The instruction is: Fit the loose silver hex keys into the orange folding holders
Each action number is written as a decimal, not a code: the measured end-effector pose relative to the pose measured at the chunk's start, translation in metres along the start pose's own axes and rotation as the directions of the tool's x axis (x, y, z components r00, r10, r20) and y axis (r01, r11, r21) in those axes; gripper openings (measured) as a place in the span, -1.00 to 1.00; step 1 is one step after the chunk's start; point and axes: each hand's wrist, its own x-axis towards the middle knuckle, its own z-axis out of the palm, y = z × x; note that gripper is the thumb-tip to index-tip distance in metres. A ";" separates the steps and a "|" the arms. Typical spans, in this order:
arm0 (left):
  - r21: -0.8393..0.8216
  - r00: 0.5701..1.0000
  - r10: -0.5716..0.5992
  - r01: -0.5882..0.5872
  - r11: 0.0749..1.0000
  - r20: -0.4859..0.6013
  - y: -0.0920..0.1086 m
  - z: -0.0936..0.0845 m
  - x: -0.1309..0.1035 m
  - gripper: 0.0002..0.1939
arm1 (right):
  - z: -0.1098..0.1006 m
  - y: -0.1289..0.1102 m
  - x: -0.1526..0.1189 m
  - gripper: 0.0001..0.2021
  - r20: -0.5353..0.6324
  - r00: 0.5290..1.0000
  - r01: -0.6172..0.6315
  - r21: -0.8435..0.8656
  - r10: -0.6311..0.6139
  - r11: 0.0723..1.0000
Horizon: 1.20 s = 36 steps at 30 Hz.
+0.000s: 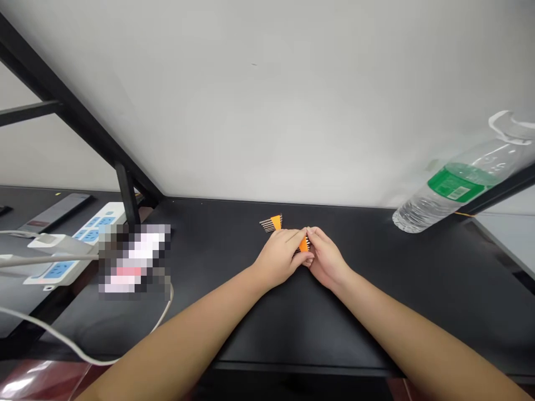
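Observation:
Both hands meet over the middle of the black table. In them is an orange holder (303, 244) with a row of slim metal bits, partly hidden by my fingers. My left hand (281, 252) is closed around its left side, thumb along the near edge. My right hand (326, 257) pinches at the right side, where the metal ends show. Which single bit the right fingers touch, if any, I cannot make out. Just beyond my left hand lies a second orange holder (276, 222), its slim metal bits fanned out to the left.
A tall clear bottle (460, 181) with a green label stands at the right by the wall. At the left are a blurred-out phone (136, 257), a white power strip (90, 236), another phone (56, 213), pale cables and a black metal frame (90, 120).

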 end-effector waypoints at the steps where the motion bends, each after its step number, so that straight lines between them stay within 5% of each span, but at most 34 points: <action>1: -0.013 1.000 -0.012 0.012 1.000 -0.004 0.000 0.001 0.000 -0.53 | -0.002 -0.001 0.000 -0.59 0.002 1.000 -0.006 0.017 0.006 1.000; 7: -0.056 0.998 -0.064 0.062 0.996 -0.027 0.000 0.007 0.001 -0.38 | -0.001 0.001 -0.001 -0.59 -0.074 0.996 0.040 -0.028 -0.042 0.999; 13: -0.095 0.983 -0.179 0.174 0.980 -0.050 0.002 0.005 -0.003 -0.52 | 0.001 0.003 0.003 -0.52 -0.101 0.993 0.045 -0.187 -0.065 0.981; 24: -0.232 0.975 -0.159 0.121 0.965 -0.152 0.003 0.008 0.001 -0.60 | 0.002 -0.007 0.001 -0.47 -0.098 0.985 0.136 -0.042 -0.140 0.990; 30: -0.201 0.961 -0.256 0.233 0.952 -0.101 -0.012 0.007 -0.001 -0.58 | -0.018 -0.043 0.011 -0.43 -0.093 0.956 0.276 -0.029 -0.278 0.961; 34: -0.100 0.937 -0.349 0.344 0.934 -0.037 -0.020 0.004 -0.001 -0.59 | -0.054 -0.081 0.023 -0.53 -0.074 0.910 0.336 -0.448 -0.409 0.829; 36: -0.088 0.954 -0.297 0.294 0.952 -0.028 -0.019 0.005 -0.002 -0.60 | -0.070 -0.090 0.029 -0.62 -0.005 0.918 0.232 -0.804 -0.396 0.547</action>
